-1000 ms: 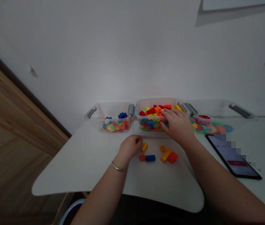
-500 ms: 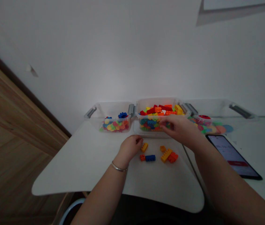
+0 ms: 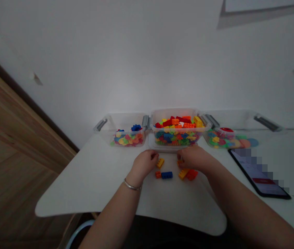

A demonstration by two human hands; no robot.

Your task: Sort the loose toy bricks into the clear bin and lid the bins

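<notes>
My left hand [image 3: 144,163] rests on the white table with its fingers curled closed. Whatever they may hold is hidden. Just right of its fingertips lies a yellow brick [image 3: 160,163]. My right hand [image 3: 195,158] is low over the table, its fingertips closed on a small yellow-orange brick [image 3: 179,163], which they partly cover. Below that hand a longer yellow brick [image 3: 183,174] leans against an orange brick [image 3: 192,175]. Between the two hands and nearer me are a blue brick [image 3: 167,175] and a small orange brick [image 3: 158,174], end to end.
Along the wall stand a clear box [image 3: 178,148] full of mixed bricks, a left clear bin [image 3: 110,133] with small colourful pieces, and a right clear bin [image 3: 242,119] with round pieces. A phone-like tablet [image 3: 259,193] lies right of my right forearm.
My right hand has come down from the front of the middle box toward me, onto the small yellow-orange brick. My left hand and the other bricks stay where they were.
</notes>
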